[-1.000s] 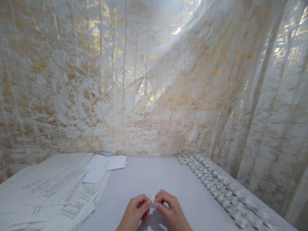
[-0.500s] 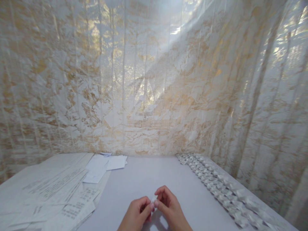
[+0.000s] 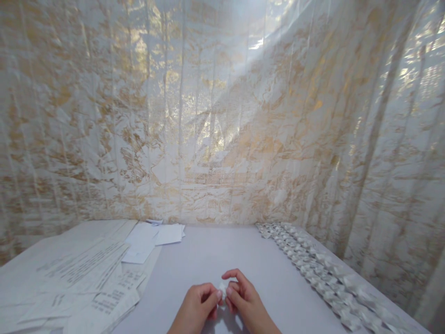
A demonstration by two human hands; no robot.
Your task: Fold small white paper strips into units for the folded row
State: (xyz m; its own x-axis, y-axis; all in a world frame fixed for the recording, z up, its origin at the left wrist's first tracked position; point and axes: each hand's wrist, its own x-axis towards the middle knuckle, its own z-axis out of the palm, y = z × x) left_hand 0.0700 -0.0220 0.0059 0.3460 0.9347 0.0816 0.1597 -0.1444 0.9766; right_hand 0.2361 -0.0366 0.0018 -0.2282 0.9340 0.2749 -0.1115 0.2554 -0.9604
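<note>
A small white folded paper piece (image 3: 223, 288) is held up over the table near its front edge. My left hand (image 3: 203, 299) pinches it from the left between thumb and fingers. From the other side, my right hand (image 3: 239, 293) grips it with the thumb against curled fingers, while the index finger arches above it. The paper's lower part and exact folded shape are partly hidden by the fingers.
Printed sheets (image 3: 83, 269) overlap across the table's left side, with blank white paper pieces (image 3: 141, 243) behind them. Rows of small folded paper pieces (image 3: 313, 269) line the right edge. A patterned plastic curtain (image 3: 222, 116) hangs behind the white table (image 3: 205, 253).
My right thumb and fingers have shifted slightly around the folded paper, showing more of it between the hands. The left hand keeps its pinch, and the view has moved slightly.
</note>
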